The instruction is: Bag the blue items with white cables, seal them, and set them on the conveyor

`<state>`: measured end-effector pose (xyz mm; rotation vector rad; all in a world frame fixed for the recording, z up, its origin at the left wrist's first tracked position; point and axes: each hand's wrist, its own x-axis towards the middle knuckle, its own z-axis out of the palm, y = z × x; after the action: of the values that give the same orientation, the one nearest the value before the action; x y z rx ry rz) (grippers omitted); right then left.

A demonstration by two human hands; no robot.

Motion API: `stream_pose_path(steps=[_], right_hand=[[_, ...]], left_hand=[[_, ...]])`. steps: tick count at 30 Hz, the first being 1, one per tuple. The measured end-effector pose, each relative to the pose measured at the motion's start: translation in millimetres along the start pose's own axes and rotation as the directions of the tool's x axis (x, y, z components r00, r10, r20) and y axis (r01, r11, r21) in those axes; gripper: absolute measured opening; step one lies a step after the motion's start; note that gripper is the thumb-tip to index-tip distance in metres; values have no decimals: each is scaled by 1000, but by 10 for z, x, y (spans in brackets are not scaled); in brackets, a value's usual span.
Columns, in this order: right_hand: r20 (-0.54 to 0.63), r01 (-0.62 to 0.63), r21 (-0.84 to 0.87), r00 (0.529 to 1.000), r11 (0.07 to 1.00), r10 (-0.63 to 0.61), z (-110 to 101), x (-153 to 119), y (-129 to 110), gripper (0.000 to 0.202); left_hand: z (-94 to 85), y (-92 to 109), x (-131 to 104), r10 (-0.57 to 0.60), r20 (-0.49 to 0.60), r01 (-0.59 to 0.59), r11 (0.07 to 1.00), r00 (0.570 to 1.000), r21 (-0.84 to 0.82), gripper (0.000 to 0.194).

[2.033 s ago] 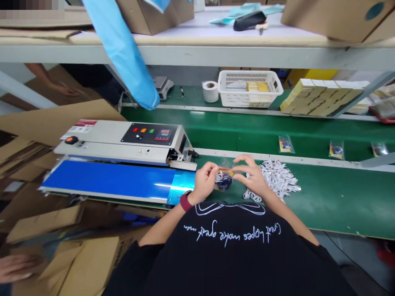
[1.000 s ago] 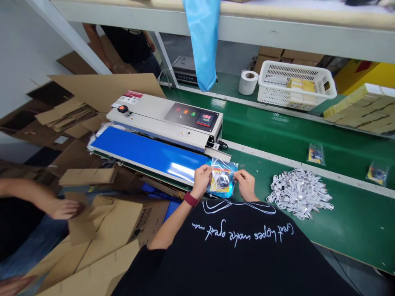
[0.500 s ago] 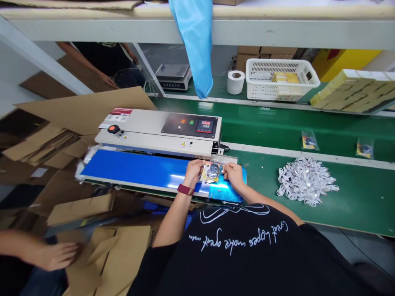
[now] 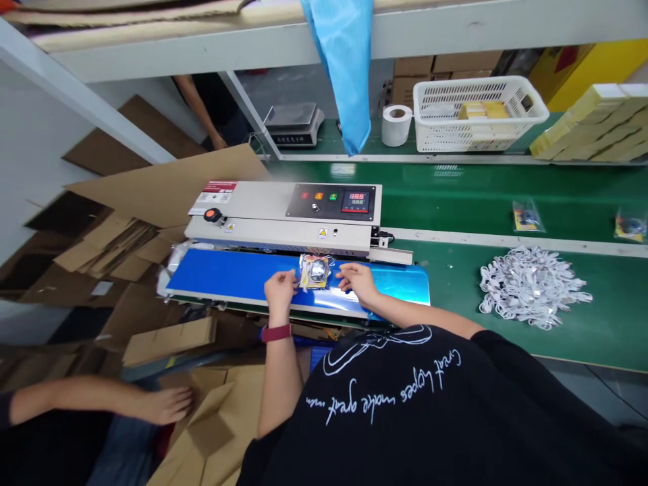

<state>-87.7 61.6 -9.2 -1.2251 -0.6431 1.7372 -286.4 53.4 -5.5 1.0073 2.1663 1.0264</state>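
A small clear plastic bag with a yellow card and a coiled dark cable inside lies on the blue belt. Its upper edge is against the front of the beige bag sealing machine. My left hand, a dark red band on its wrist, is beside the bag's left edge with loosely bent fingers; it seems to grip nothing. On the other side, my right hand has its fingers apart, a short way from the bag's right edge.
White coiled cables are heaped on the green table to the right. Two more bagged items, one a packet, lie behind them. A white basket, a label roll and a scale stand farther back. Another person's hand rests near cardboard at lower left.
Both hands have moved left along the belt with the bag, then come away from its sides. The bag now lies closer to the machine. The camera view has shifted left.
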Motion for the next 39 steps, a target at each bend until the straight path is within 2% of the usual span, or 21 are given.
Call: stream_pose_path(steps=[2,4,6,9,11,13,15,17,19,21,23,24,25,26,28,30,32,35,39], right_hand=[[46,-7,6,999,1000,7,-24,-79,30,12],[112,-10,-17,994,1000,11,-89,-176,33,14],[171,-6,-44,985,999,14,-192,-284,0,16],[205,17,-86,979,996,1,-432,-437,-98,19],[196,32,-123,981,992,-7,-671,-530,-156,20],[169,40,-172,986,984,-11,-997,-627,-171,22],[101,62,-237,994,970,-39,-1431,-745,-130,24],[-26,88,-340,994,936,-102,-1972,-898,-48,26],[-222,52,-538,954,842,-200,-2575,-1092,43,25],[-404,-85,-707,863,702,-302,-3148,-1297,112,23],[-524,-223,-760,765,611,-373,-3596,-1447,144,21],[-552,-268,-770,735,579,-394,-3755,-1480,148,21],[-555,-299,-788,723,538,-411,-3870,-1478,144,22],[-534,-325,-821,726,468,-433,-3945,-1445,136,23],[-456,-357,-889,753,287,-474,-4006,-1302,107,24],[-388,-366,-919,766,148,-513,-4017,-1115,67,27],[-340,-357,-931,758,83,-557,-4040,-938,27,28],[-223,-273,-962,758,12,-613,-4117,-724,-23,27],[-64,-170,-979,781,-113,-621,-4207,-478,-95,34]], left_hand=[[-178,-104,-137,100,-73,-76,958,992,278,25],[-306,-166,-312,161,-86,-104,880,983,463,27],[-375,-178,-491,176,-80,-108,843,981,526,28],[-350,-94,-723,225,-80,-157,853,971,497,27],[-237,32,-856,274,-30,-237,877,961,419,26],[-52,215,-984,310,84,-321,899,947,299,25],[192,450,-1118,329,240,-373,913,913,166,23],[488,728,-1254,337,403,-388,921,851,47,22],[848,1037,-1389,336,560,-372,927,757,-54,21],[1303,1356,-1522,330,700,-328,934,634,-144,20],[1882,1655,-1642,319,809,-257,942,494,-214,19],[2219,1787,-1690,302,848,-219,949,435,-225,20],[2581,1903,-1727,280,866,-184,958,414,-222,21],[2957,2003,-1751,241,879,-155,969,412,-192,21],[3703,2163,-1765,65,842,-67,997,536,-35,19],[4373,2293,-1751,20,802,-42,999,598,6,20],[4923,2420,-1730,-1,769,-24,1000,640,21,23],[5549,2631,-1717,7,727,-7,1000,686,-3,23],[6152,2908,-1752,58,692,-26,998,719,-56,25]])
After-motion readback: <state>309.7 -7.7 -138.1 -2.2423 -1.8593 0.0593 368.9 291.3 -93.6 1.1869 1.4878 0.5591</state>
